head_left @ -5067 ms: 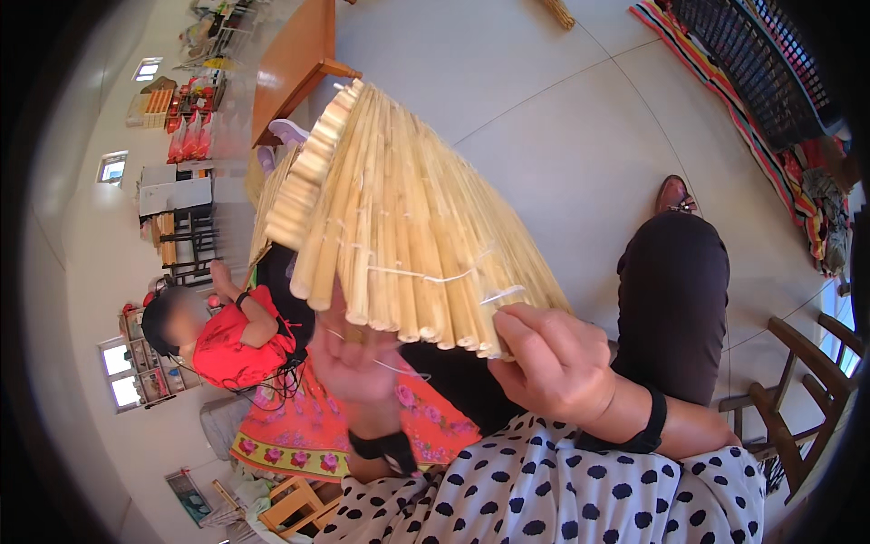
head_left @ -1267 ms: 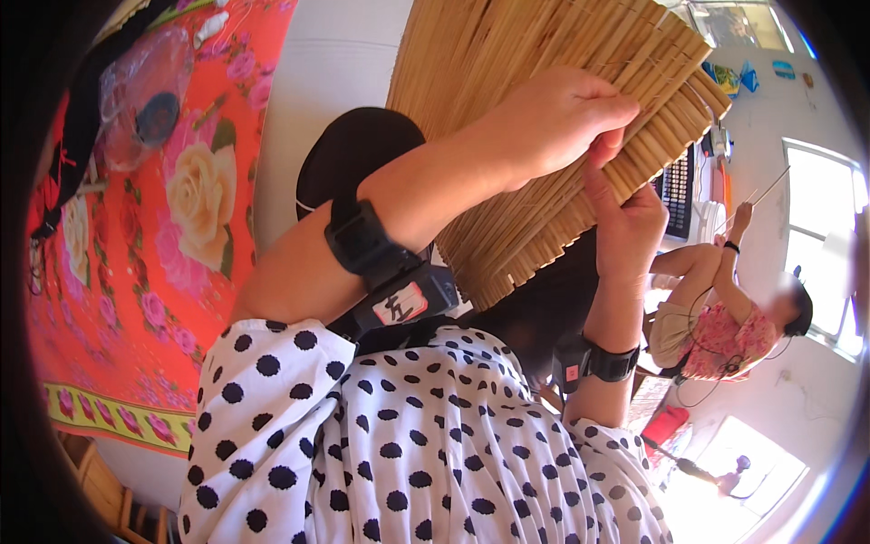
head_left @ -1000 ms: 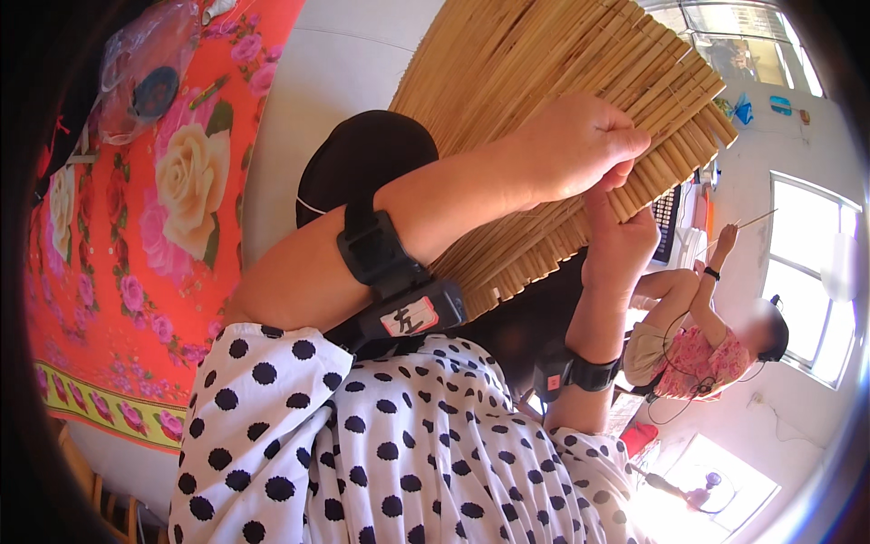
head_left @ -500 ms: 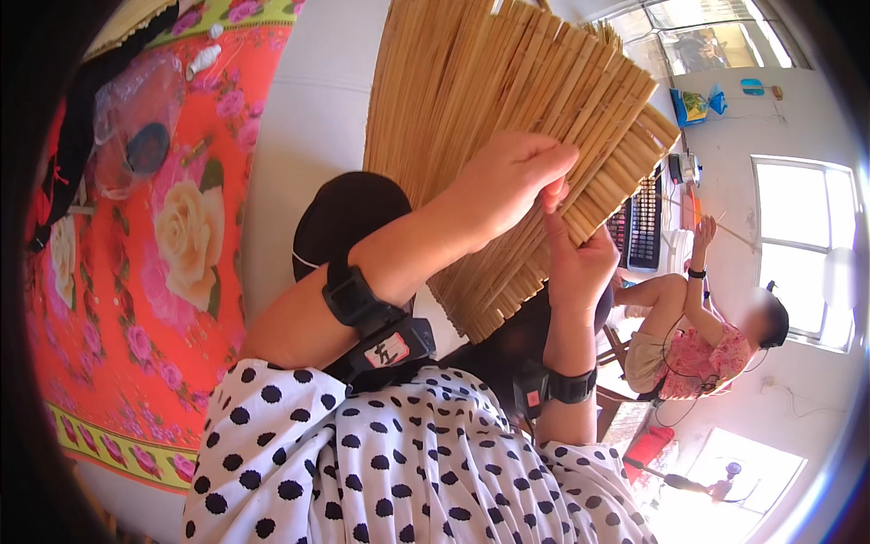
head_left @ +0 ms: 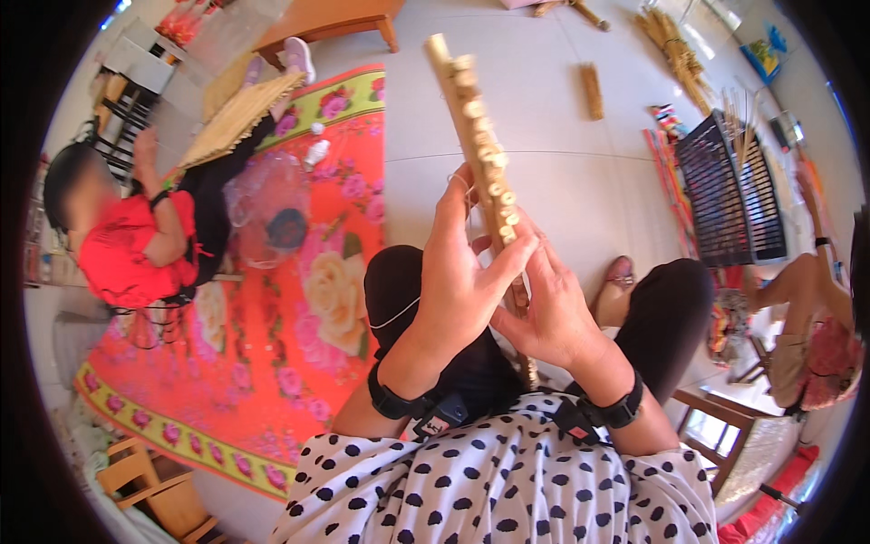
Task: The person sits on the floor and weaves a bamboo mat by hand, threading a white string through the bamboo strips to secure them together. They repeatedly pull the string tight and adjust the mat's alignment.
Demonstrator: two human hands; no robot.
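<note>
A mat of tan reed stalks stands edge-on over my lap, with round cut stalk ends lined up along its narrow side. My left hand grips it on the left side, thumb laid across toward the edge. A thin pale thread loops near the fingertips of that hand. From the right, my right hand closes on the mat lower down, its fingers meeting the left thumb. The mat's broad faces are mostly turned out of sight.
A red flowered cloth covers the floor at left; a plastic bag lies on it. One person there holds a woven mat. At right stand a black crate, reed bundles and another person. A wooden table is at the back.
The mat has turned from showing its broad face to edge-on, more upright. My hands have shifted with it, now on either side. The view has swung, bringing the person at left into sight.
</note>
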